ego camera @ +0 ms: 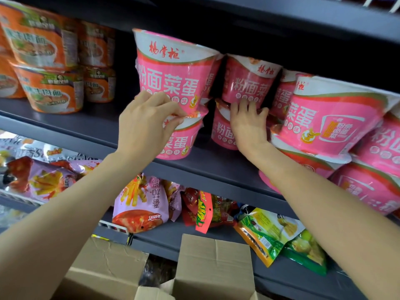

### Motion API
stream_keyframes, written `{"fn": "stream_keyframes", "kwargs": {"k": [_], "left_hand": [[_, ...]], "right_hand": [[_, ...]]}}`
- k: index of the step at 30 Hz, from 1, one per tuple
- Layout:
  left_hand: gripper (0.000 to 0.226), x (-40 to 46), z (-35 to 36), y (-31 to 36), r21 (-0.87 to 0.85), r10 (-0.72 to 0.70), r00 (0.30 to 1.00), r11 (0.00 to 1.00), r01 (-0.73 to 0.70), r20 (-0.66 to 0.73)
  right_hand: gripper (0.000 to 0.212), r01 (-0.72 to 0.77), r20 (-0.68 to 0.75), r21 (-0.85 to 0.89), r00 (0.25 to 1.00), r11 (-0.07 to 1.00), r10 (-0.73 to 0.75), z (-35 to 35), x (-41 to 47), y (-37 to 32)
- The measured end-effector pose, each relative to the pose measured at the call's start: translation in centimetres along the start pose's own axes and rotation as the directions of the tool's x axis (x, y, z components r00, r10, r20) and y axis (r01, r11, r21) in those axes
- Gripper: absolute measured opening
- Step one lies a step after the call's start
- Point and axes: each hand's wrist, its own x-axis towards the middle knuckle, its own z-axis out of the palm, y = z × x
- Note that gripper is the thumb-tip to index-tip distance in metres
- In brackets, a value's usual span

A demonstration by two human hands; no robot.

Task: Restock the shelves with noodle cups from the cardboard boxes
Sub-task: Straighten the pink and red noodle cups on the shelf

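We see orange noodle cups (49, 61) at shelf left | our left hand (145, 126) pinches the lower pink cup (184, 139) at its rim | our right hand (249, 124), fingers spread, presses the rear pink cups (225, 131) | cardboard box (214, 267) open below.

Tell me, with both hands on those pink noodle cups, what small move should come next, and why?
Probably the left hand should nudge its two-cup stack back and upright. The top cup tilts over the lower cup near the shelf's front edge, while the right hand steadies the neighbouring stack.
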Motion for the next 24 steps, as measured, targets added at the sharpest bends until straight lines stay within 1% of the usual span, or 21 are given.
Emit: {"fn": "stream_keyframes", "kwargs": {"k": [1,2,3,4,5,6,7,9,10,11,12,13,14,15,16,17,18,20,22,23,24], "left_hand": [[0.010,0.1,0.0,0.0,-0.003,0.002,1.000,1.000,-0.002,0.002],[0.010,0.1,0.0,0.0,-0.007,0.002,1.000,1.000,-0.002,0.005],[0.010,0.1,-0.1,-0.1,-0.011,0.001,1.000,1.000,-0.001,0.007],[0.010,0.2,-0.1,-0.1,-0.015,0.000,1.000,1.000,0.000,0.007],[0.009,0.2,-0.1,-0.1,-0.018,-0.001,1.000,1.000,0.001,0.008],[0.008,0.2,-0.1,-0.1,-0.021,-0.002,1.000,1.000,0.003,0.009],[0.008,0.2,-0.1,-0.1,-0.023,-0.004,1.000,1.000,0.004,0.010],[0.006,0.1,-0.1,-0.1,-0.029,-0.007,1.000,1.000,0.007,0.009],[0.005,0.1,0.0,-0.1,-0.034,-0.009,1.000,0.999,0.009,0.007],[0.005,0.0,0.0,-0.1,-0.039,-0.008,1.000,0.999,0.008,0.006],[0.004,0.0,0.0,-0.1,-0.044,-0.003,1.000,0.999,0.004,0.005],[0.004,0.1,0.0,-0.1,-0.048,0.001,1.000,0.999,0.000,0.006],[0.004,0.1,0.0,0.0,-0.051,0.003,1.000,0.999,-0.002,0.007],[0.004,0.1,0.0,0.0,-0.054,0.003,1.000,0.999,-0.003,0.006],[0.004,0.1,0.1,0.0,-0.056,0.002,1.000,0.998,-0.002,0.002],[0.003,0.1,0.1,0.0,-0.058,-0.001,1.000,0.998,0.001,-0.001],[0.003,0.2,0.2,0.0,-0.059,-0.006,1.000,0.998,0.005,-0.003],[0.003,0.1,0.3,0.0,-0.056,-0.015,1.000,0.998,0.014,-0.012],[0.003,0.0,0.4,0.1,-0.052,-0.016,1.000,0.999,0.014,-0.026],[0.003,-0.1,0.4,0.2,-0.052,-0.015,0.999,0.999,0.014,-0.031],[0.003,-0.1,0.4,0.2,-0.052,-0.015,0.999,0.999,0.013,-0.032]], "right_hand": [[0.045,0.003,0.068,0.027,0.998,1.000,-0.005,-0.4,0.1,0.0],[0.058,0.021,0.123,0.061,0.992,0.998,-0.028,-0.9,0.2,-0.1],[0.073,0.038,0.122,0.080,0.991,0.996,-0.047,-1.1,0.7,-0.3],[0.083,0.069,0.143,0.135,0.986,0.988,-0.088,-1.0,1.2,-0.1],[0.086,0.085,0.151,0.182,0.982,0.980,-0.113,-0.9,1.4,0.1],[0.081,0.092,0.161,0.179,0.979,0.980,-0.121,-1.0,1.4,0.1],[0.069,0.072,0.194,0.135,0.976,0.988,-0.098,-1.3,1.3,0.0],[0.045,0.063,0.192,0.002,0.979,0.998,-0.062,0.2,1.8,0.2],[0.035,0.076,0.247,-0.022,0.967,0.997,-0.068,0.4,2.0,0.3],[0.024,0.089,0.305,-0.009,0.949,0.996,-0.082,0.4,2.3,0.4],[0.013,0.094,0.293,-0.009,0.952,0.996,-0.087,0.6,2.3,0.5],[0.017,0.084,0.281,0.011,0.956,0.996,-0.084,1.0,2.2,0.5],[0.025,0.057,0.249,0.000,0.967,0.998,-0.056,0.9,2.1,0.6],[0.029,-0.002,0.228,-0.031,0.974,1.000,0.008,0.1,1.7,0.6],[0.032,-0.015,0.192,-0.017,0.981,1.000,0.018,0.1,1.4,0.8],[0.037,-0.015,0.201,0.029,0.980,0.999,0.009,0.1,1.3,0.7],[0.044,0.009,0.157,0.059,0.987,0.998,-0.018,0.7,1.3,0.8],[0.051,0.041,0.142,0.084,0.988,0.996,-0.053,0.7,1.4,0.7],[0.055,0.061,0.136,0.093,0.988,0.994,-0.073,1.3,1.6,0.3],[0.056,0.055,0.112,0.096,0.992,0.994,-0.066,1.7,1.8,0.1],[0.055,0.025,0.134,0.107,0.990,0.994,-0.039,1.7,1.8,0.0]]}}
